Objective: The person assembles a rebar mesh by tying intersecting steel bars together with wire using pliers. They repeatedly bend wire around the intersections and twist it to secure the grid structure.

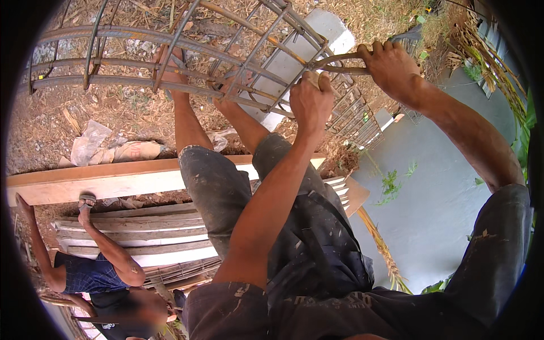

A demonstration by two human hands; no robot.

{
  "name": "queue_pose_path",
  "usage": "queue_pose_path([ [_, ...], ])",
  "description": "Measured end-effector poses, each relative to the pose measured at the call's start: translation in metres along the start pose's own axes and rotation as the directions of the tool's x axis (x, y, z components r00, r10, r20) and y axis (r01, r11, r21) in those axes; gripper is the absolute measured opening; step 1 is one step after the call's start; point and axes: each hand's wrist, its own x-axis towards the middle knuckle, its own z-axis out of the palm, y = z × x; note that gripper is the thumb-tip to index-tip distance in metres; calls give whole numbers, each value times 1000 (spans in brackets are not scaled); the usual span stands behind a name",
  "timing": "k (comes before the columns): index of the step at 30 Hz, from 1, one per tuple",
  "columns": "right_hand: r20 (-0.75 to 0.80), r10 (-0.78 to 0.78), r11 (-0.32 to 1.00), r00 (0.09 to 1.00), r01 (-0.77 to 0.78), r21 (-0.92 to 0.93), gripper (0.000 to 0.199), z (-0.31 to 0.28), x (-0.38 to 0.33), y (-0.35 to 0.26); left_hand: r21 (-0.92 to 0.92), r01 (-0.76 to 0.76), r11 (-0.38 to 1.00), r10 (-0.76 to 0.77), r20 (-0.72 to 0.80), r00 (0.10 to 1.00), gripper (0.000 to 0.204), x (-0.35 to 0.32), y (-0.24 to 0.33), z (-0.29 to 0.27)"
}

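Observation:
My right hand (392, 72) is closed around the handles of metal pincers (350, 71). Their jaws meet the corner of a rebar cage (116, 32), which stretches across the upper left of the head view. Just below the jaws is my left hand (311, 103), its fingers pinched together close to the end of the cage. Whatever those fingers hold is too small or hidden to make out. Long steel bars run through square hoops in the cage, and my legs and feet show beneath and behind it.
A long wooden plank (113, 182) lies left of my legs, with stacked boards (133, 235) nearer. Another person (90, 272) touches the plank at lower left. Pale slabs (272, 79) lie under the cage; a thinner wire cage (357, 116) and a grey surface (422, 187) are to the right.

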Motion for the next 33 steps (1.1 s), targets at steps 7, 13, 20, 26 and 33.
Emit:
queue_pose_path([
  [7, 52, -21, 977, 998, 10, 211, 33, 28, 11, 20, 631, -604, 487, 559, 305, 771, 15, 27, -35, -58],
  [13, 220, -1, 830, 975, -122, 544, 29, 49, -7, -4, 554, -551, 624, 608, 99, 788, 25, 3, -35, -39],
  [20, 219, -633, -715, 742, -669, 202, 27, 55, -52, -88, -448, 247, 859, -155, 233, 960, 29, -10, -50, -10],
  [26, 371, -599, -483, 710, -689, 540, 39, 30, -37, -44, -732, 442, 518, -328, 307, 893, 36, -14, -4, 28],
  [33, 444, -661, -306, 605, -758, 576, 52, 19, -8, -1, -794, 502, 342, -452, 329, 829, 34, -10, 1, 40],
])
